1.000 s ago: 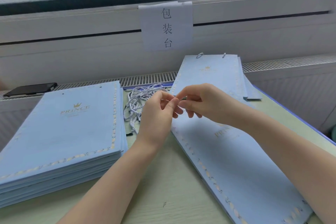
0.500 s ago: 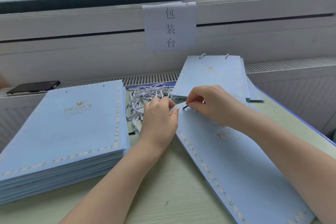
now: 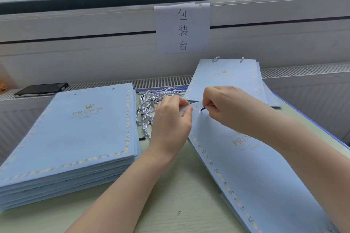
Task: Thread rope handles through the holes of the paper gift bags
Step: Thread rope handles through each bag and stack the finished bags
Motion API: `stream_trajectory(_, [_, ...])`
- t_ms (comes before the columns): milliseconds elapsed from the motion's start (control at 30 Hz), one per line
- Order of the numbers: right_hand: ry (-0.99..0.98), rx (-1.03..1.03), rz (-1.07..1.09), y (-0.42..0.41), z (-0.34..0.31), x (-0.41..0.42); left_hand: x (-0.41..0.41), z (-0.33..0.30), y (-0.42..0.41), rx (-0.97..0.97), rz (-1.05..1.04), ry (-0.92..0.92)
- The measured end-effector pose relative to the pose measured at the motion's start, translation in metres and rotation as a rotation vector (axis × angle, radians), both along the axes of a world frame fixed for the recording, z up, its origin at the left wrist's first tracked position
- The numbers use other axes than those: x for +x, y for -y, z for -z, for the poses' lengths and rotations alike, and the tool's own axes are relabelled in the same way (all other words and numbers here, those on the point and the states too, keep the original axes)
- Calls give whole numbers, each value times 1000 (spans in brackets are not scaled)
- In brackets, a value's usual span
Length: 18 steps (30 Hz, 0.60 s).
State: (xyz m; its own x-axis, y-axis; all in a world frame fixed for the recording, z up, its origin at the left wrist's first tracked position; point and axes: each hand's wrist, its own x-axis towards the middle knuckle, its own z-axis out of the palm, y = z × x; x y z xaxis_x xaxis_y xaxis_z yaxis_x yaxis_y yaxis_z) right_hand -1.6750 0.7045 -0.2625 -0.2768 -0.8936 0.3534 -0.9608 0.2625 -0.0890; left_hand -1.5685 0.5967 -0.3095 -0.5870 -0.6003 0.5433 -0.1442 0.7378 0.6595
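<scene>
Pale green bench, near edge bare between two forearms. Flat light-blue gift bag lying on the bench at right, running from the near right corner toward the middle, gold lettering and a patterned border on its face. Left hand: fingers curled over the bag's far top edge, thumb pressed on the face, pinching that edge and lifting it slightly. Right hand: fingertips closed in a pinch on the dark tip of a rope handle, the tip touching a small hole near the bag's top edge, just beside the left thumb. Stack of flat bags at left. Loose pile of white-and-blue twisted ropes between the stack and the hands. Behind the hands, finished bags with rope loops showing at the top. Black phone on the far left ledge. Paper sign taped below the window.
</scene>
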Motion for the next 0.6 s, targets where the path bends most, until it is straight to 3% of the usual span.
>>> stream_trajectory(600, [16, -55, -134, 1, 2, 4, 2, -2, -4, 63, -3, -98])
